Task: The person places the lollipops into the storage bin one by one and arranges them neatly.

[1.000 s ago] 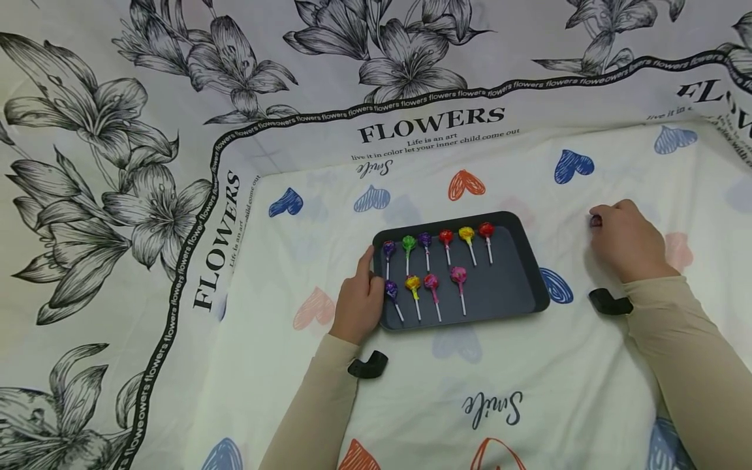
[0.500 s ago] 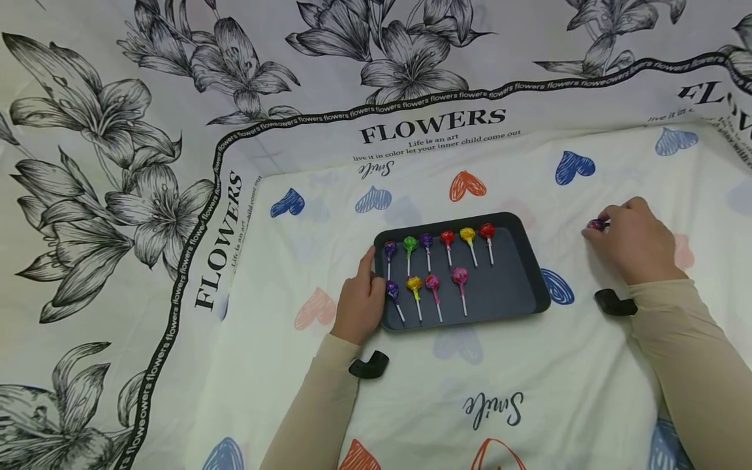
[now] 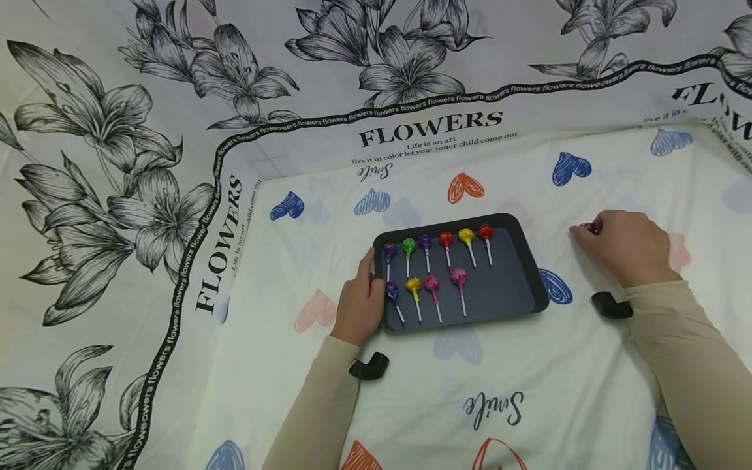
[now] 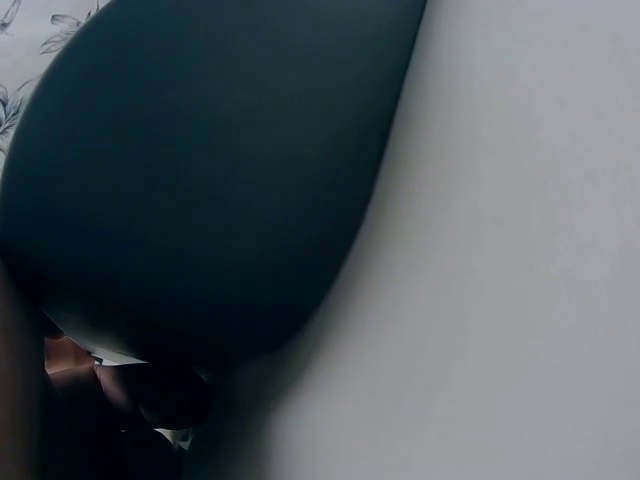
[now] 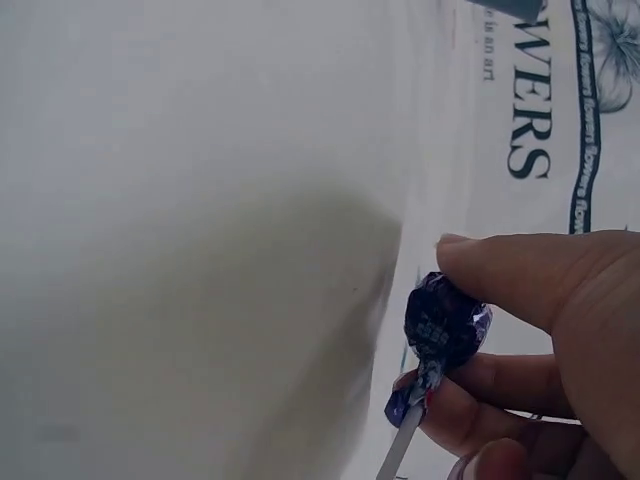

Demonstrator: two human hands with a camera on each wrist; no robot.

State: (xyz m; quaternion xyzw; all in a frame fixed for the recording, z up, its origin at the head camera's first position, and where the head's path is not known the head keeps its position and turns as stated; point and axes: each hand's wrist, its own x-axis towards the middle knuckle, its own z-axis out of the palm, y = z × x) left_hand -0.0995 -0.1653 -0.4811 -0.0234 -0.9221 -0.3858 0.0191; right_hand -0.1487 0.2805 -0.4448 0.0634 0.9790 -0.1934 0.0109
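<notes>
In the head view my left hand (image 3: 360, 305) holds the left edge of a dark grey tray (image 3: 510, 281), index finger along the side and thumb near the rim. Two rows of wrapped lollipops lie in the tray, among them a green lollipop (image 3: 408, 247), a yellow lollipop (image 3: 414, 286) and a pink lollipop (image 3: 459, 278). To the right of the tray, my right hand (image 3: 628, 247) pinches a purple-wrapped lollipop (image 5: 445, 325); its white stick points down in the right wrist view. Shadowed fingers (image 4: 150, 395) and a large dark surface show in the left wrist view.
A white cloth (image 3: 411, 405) printed with hearts and lettering lies under everything, its black-and-white flower border (image 3: 158, 209) at the left and back. Black wrist devices (image 3: 369, 366) sit by both sleeves.
My right hand has shifted slightly and turned the purple lollipop between its fingers, so its head shows at the fingertips. The left hand and tray stay put.
</notes>
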